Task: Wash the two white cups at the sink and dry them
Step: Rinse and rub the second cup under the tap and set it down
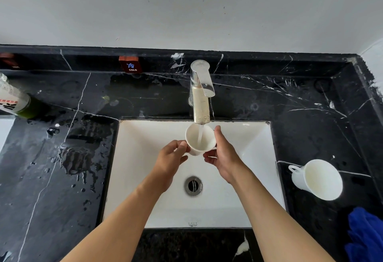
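Head view: two white cups are in sight. One cup (199,139) is held over the white sink (145,137), directly under the spout of the single chrome tap (201,91), and a stream of water (200,135) runs into its open mouth. Both hands are on it. The left hand (171,161) pinches the cup's left side near the rim with thumb and fingertips, so that grip is closed on the cup. The right hand (222,156) wraps the right side, thumb up along the wall and fingers curled under the base, also gripping the cup. Both forearms reach in bare from the bottom edge.

The second cup (317,178) stands on the black marble bench (62,178) just right of the sink, apart from both hands; its handle points left toward the basin. One round metal drain (193,185) sits in the middle of the sink floor.

One blue cloth (365,234) lies at the right bottom corner of the bench, near the second cup but not touching it. At the far left stands one bottle (12,100) with a green base, partly cut off by the frame. On the back ledge are two small red tags: one (130,64) reads COLD, the other (9,60) is dim and seems to read HOT. Water puddles (74,158) and drops spread on the bench left of the sink.
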